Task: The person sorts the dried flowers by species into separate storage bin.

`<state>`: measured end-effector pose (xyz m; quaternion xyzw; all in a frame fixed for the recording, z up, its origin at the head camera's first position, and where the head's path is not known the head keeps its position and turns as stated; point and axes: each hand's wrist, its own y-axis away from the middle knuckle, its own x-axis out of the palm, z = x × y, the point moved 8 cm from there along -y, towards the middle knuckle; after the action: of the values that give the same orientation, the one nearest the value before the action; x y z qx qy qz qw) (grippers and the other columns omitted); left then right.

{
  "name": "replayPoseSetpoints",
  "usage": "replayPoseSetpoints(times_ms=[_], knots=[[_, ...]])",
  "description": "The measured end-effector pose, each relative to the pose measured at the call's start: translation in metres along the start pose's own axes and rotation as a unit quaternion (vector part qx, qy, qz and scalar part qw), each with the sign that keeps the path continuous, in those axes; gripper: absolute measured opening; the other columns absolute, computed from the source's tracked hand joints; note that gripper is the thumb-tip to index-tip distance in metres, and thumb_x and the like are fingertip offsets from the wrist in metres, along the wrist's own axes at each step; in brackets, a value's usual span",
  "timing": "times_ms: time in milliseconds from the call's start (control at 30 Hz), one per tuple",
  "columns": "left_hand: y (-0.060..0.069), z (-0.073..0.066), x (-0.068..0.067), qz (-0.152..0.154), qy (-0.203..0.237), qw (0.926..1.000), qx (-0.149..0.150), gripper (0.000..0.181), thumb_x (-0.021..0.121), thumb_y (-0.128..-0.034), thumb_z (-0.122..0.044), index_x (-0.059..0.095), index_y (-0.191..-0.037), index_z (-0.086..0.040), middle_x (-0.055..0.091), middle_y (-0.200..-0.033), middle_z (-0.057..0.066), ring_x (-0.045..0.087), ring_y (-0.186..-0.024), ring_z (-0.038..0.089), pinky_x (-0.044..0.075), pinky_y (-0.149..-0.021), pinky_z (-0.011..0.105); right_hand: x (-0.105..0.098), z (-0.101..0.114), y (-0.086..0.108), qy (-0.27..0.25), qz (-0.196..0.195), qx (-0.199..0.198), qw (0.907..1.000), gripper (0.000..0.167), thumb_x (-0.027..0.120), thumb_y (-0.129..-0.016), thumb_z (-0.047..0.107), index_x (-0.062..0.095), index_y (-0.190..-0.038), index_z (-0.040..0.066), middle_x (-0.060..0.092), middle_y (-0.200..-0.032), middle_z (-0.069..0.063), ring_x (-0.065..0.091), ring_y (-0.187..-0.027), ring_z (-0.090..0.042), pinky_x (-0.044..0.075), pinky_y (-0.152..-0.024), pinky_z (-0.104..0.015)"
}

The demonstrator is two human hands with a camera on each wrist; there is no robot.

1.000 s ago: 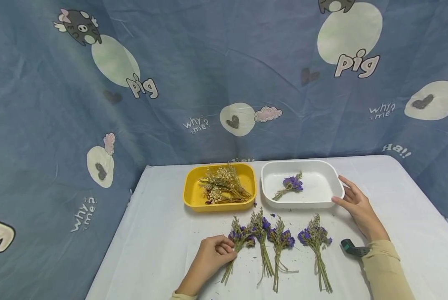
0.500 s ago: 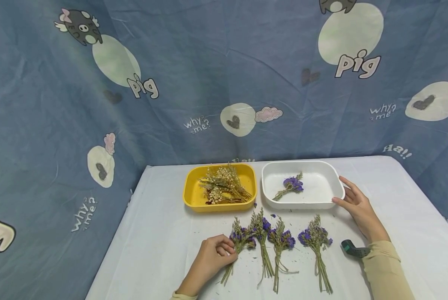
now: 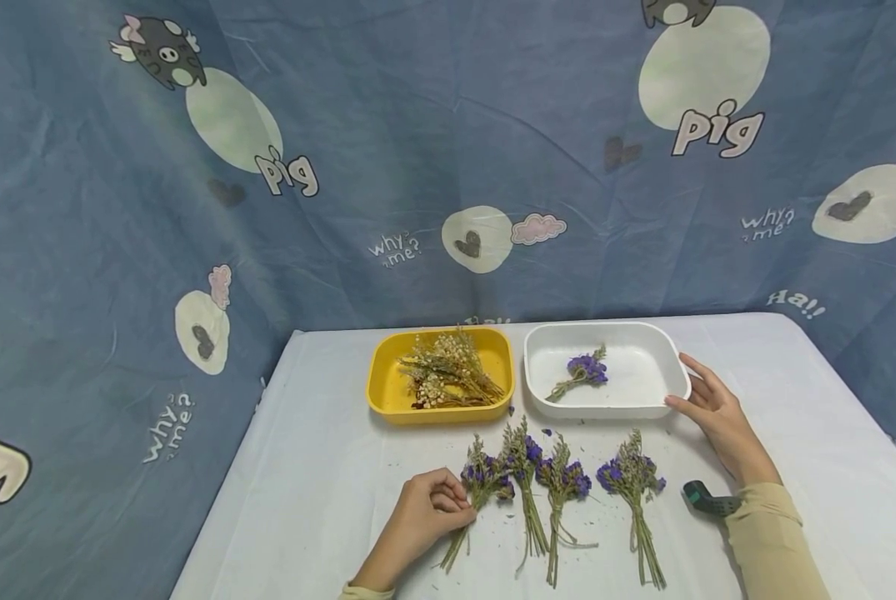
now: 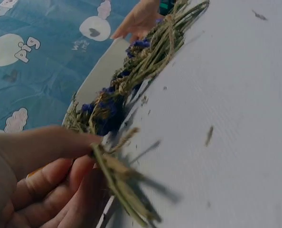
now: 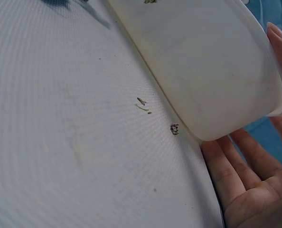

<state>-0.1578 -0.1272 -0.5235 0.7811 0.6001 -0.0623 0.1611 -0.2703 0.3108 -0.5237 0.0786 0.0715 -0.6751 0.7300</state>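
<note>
The left hand [image 3: 434, 510] pinches the tied stems of the leftmost purple flower bunch [image 3: 485, 477] between thumb and fingers; in the left wrist view the stems [image 4: 119, 183] stick out below the thumb. At the right end of the white tray [image 3: 605, 411], the right hand [image 3: 720, 417] holds the rim and corner, thumb at the front and fingers behind. The right wrist view shows fingers touching the tray's underside [image 5: 217, 95]. One purple bunch [image 3: 587, 368] lies inside that tray. Right of the left hand, several more bunches [image 3: 563, 483] lie on the table.
A yellow tray [image 3: 440, 414] filled with dried pale flowers [image 3: 448, 367] stands left of the white one. A dark strap-like object [image 3: 710, 500] is by the right sleeve. Plant crumbs are scattered on the white tabletop [image 3: 305, 467]; a blue printed cloth [image 3: 387, 167] hangs behind.
</note>
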Motion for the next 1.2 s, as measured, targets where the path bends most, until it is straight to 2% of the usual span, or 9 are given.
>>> replayPoseSetpoints(times_ms=[133, 267, 367, 467, 667, 800, 1000, 1200], knots=[[0.000, 0.001, -0.003, 0.000, 0.034, 0.9993, -0.016, 0.023, 0.085, -0.0820, -0.006, 0.069, -0.097, 0.001, 0.076, -0.092, 0.009, 0.075, -0.076, 0.013, 0.062, -0.069, 0.022, 0.000, 0.000, -0.001, -0.004, 0.002, -0.001, 1.0000, 0.084, 0.070, -0.100, 0.019, 0.020, -0.166, 0.035, 0.025, -0.171, -0.017, 0.047, -0.132, 0.011, 0.046, -0.101, -0.003], [-0.001, 0.002, -0.002, 0.017, 0.055, 0.9980, -0.027, 0.021, 0.084, -0.0830, -0.007, 0.072, -0.098, 0.002, 0.077, -0.090, 0.007, 0.073, -0.076, 0.011, 0.062, -0.070, 0.023, 0.000, 0.000, 0.000, -0.007, 0.000, -0.004, 1.0000, 0.084, 0.071, -0.100, 0.018, 0.021, -0.166, 0.035, 0.026, -0.170, -0.017, 0.048, -0.125, 0.015, 0.047, -0.097, -0.002], [0.000, 0.000, -0.001, 0.032, 0.061, 0.9973, -0.025, 0.019, 0.084, -0.0835, -0.008, 0.073, -0.096, 0.002, 0.077, -0.088, 0.006, 0.073, -0.075, 0.011, 0.062, -0.069, 0.023, -0.001, 0.001, 0.000, -0.004, -0.001, -0.005, 1.0000, 0.084, 0.071, -0.100, 0.018, 0.021, -0.165, 0.035, 0.026, -0.170, -0.018, 0.048, -0.128, 0.013, 0.047, -0.098, -0.002], [0.002, -0.006, -0.002, 0.040, 0.050, 0.9979, -0.012, 0.019, 0.084, -0.0846, -0.009, 0.074, -0.097, 0.001, 0.077, -0.091, 0.007, 0.073, -0.077, 0.010, 0.063, -0.068, 0.024, -0.001, 0.000, -0.002, 0.002, -0.002, -0.003, 1.0000, 0.084, 0.071, -0.100, 0.019, 0.021, -0.165, 0.035, 0.026, -0.170, -0.019, 0.048, -0.129, 0.011, 0.047, -0.099, -0.003], [0.005, -0.022, -0.007, 0.050, 0.029, 0.9981, 0.022, 0.019, 0.080, -0.0879, -0.008, 0.071, -0.101, 0.001, 0.075, -0.097, 0.012, 0.073, -0.079, 0.010, 0.063, -0.072, 0.025, -0.001, 0.000, -0.001, 0.001, -0.006, 0.002, 1.0000, 0.086, 0.071, -0.099, 0.018, 0.020, -0.166, 0.034, 0.027, -0.169, -0.020, 0.048, -0.120, 0.017, 0.047, -0.099, -0.003], [0.003, -0.031, -0.011, 0.051, 0.020, 0.9980, 0.031, 0.020, 0.080, -0.0867, -0.008, 0.071, -0.102, 0.000, 0.075, -0.099, 0.014, 0.073, -0.080, 0.009, 0.063, -0.074, 0.025, 0.000, -0.001, 0.001, -0.002, -0.007, 0.001, 1.0000, 0.086, 0.071, -0.099, 0.017, 0.020, -0.166, 0.032, 0.027, -0.169, -0.022, 0.049, -0.126, 0.013, 0.047, -0.101, -0.004], [-0.003, -0.044, -0.015, 0.049, -0.008, 0.9979, 0.042, 0.018, 0.080, -0.0878, -0.011, 0.072, -0.102, -0.005, 0.075, -0.102, 0.012, 0.073, -0.083, 0.011, 0.063, -0.073, 0.027, 0.000, -0.002, 0.001, 0.007, -0.009, 0.006, 0.9999, 0.085, 0.071, -0.100, 0.019, 0.019, -0.166, 0.034, 0.025, -0.169, -0.022, 0.047, -0.138, 0.005, 0.046, -0.102, -0.004], [-0.015, -0.062, -0.021, 0.035, -0.041, 0.9965, 0.065, 0.015, 0.080, -0.0891, -0.013, 0.074, -0.102, -0.009, 0.076, -0.104, 0.010, 0.073, -0.086, 0.011, 0.062, -0.075, 0.026, 0.000, 0.000, 0.000, 0.002, -0.008, -0.003, 1.0000, 0.085, 0.071, -0.099, 0.018, 0.020, -0.166, 0.033, 0.025, -0.169, -0.022, 0.048, -0.137, 0.005, 0.046, -0.099, -0.002]])
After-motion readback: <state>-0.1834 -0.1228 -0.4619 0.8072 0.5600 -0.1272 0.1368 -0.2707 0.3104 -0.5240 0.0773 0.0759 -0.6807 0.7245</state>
